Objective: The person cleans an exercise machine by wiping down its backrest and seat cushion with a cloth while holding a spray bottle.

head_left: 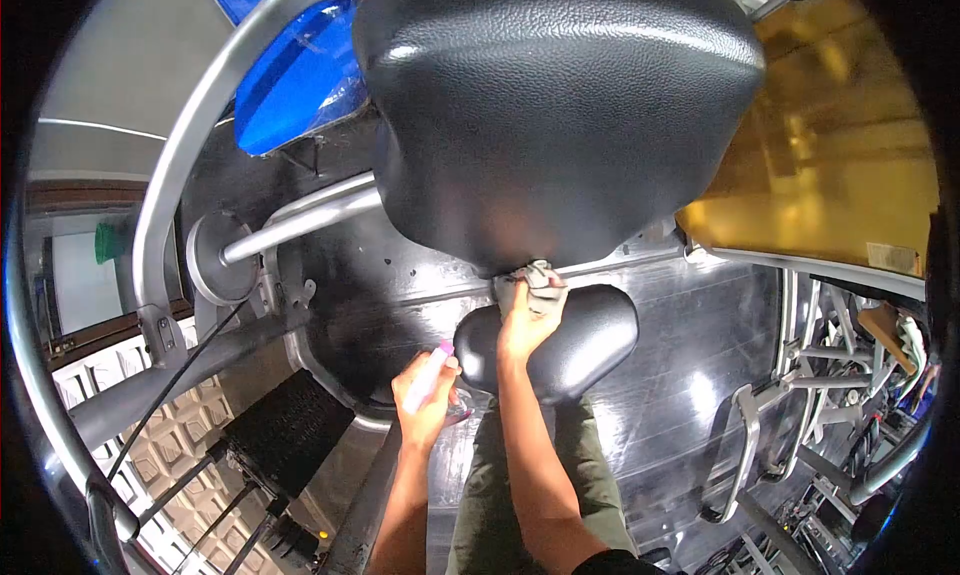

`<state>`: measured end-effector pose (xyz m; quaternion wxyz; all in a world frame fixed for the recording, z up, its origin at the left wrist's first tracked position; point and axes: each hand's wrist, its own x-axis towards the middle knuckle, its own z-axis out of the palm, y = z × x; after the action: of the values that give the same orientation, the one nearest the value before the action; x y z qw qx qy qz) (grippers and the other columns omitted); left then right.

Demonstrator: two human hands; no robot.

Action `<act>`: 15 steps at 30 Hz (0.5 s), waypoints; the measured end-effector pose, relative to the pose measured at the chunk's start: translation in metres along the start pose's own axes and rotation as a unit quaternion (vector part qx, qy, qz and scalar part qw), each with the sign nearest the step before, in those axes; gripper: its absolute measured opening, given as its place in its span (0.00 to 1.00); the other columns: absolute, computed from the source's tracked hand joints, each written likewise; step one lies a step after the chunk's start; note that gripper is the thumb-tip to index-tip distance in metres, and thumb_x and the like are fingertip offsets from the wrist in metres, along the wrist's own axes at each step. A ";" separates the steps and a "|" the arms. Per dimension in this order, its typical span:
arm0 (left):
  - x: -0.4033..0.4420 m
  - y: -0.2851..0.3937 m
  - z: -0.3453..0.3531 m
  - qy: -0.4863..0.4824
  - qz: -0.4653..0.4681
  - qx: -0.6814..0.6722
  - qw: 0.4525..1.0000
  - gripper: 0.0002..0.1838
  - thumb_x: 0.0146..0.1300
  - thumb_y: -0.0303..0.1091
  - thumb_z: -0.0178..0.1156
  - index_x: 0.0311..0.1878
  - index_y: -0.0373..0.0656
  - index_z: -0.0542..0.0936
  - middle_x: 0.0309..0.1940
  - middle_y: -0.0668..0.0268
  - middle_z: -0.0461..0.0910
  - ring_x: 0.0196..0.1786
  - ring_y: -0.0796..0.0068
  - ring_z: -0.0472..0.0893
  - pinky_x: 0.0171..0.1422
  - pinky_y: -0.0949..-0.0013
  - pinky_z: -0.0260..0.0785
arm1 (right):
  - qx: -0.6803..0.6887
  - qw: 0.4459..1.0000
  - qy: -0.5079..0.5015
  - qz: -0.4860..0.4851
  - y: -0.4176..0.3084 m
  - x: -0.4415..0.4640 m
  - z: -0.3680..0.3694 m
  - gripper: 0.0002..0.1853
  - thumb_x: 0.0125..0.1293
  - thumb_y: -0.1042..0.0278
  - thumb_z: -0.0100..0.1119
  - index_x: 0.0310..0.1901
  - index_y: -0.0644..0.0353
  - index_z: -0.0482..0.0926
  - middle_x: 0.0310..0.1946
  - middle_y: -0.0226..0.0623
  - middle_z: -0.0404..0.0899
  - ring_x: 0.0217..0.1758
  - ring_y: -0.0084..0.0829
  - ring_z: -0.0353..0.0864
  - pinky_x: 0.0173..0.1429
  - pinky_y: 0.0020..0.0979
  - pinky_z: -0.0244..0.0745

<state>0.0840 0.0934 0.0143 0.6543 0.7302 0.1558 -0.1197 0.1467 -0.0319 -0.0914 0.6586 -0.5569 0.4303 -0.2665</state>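
Note:
My right hand (530, 325) is closed around a crumpled, light grey cloth (540, 285). The cloth is at the lower edge of a large black padded backrest (560, 125), above a smaller black seat pad (590, 340). To the left of that seat pad, my left hand (422, 403) grips what looks like a spray bottle (428, 377), white with a purple tip. A clear part shows below the fingers; the rest of it is hidden by the hand.
A curved grey metal frame (190, 165) rises on the left, with a round disc (218, 258) on its bar. Blue panels (300, 85) stand at the upper left, a gold-coloured panel (820, 165) at the right. Metal racks (745, 455) fill the lower right.

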 end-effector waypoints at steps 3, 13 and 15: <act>0.003 0.001 0.003 0.000 0.008 0.000 1.000 0.03 0.66 0.22 0.58 0.39 0.32 0.79 0.30 0.58 0.80 0.19 0.74 0.78 0.23 0.73 0.68 | -0.056 0.991 -0.092 -0.074 0.030 0.009 -0.014 0.18 0.55 0.84 0.62 0.48 0.62 0.74 0.49 0.39 0.76 0.50 0.30 0.77 0.56 0.30 0.72; 0.009 0.007 0.011 0.011 -0.022 -0.026 0.999 0.03 0.63 0.21 0.61 0.39 0.33 0.82 0.28 0.63 0.81 0.20 0.82 0.76 0.25 0.76 0.69 | 0.005 0.996 0.042 0.082 -0.005 0.045 -0.019 0.19 0.60 0.78 0.65 0.53 0.65 0.73 0.47 0.37 0.78 0.50 0.30 0.78 0.55 0.32 0.75; 0.009 0.007 0.016 0.014 -0.019 -0.042 0.999 0.03 0.63 0.20 0.60 0.38 0.33 0.81 0.27 0.63 0.81 0.20 0.82 0.76 0.25 0.76 0.68 | 0.023 0.999 -0.039 -0.004 -0.006 0.036 -0.020 0.21 0.59 0.83 0.65 0.54 0.65 0.72 0.49 0.39 0.78 0.51 0.31 0.78 0.57 0.30 0.75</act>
<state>0.0949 0.0778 0.0155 0.6798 0.7006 0.1833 -0.1154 0.1480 -0.0730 -0.0954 0.6868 -0.5532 0.3955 -0.2568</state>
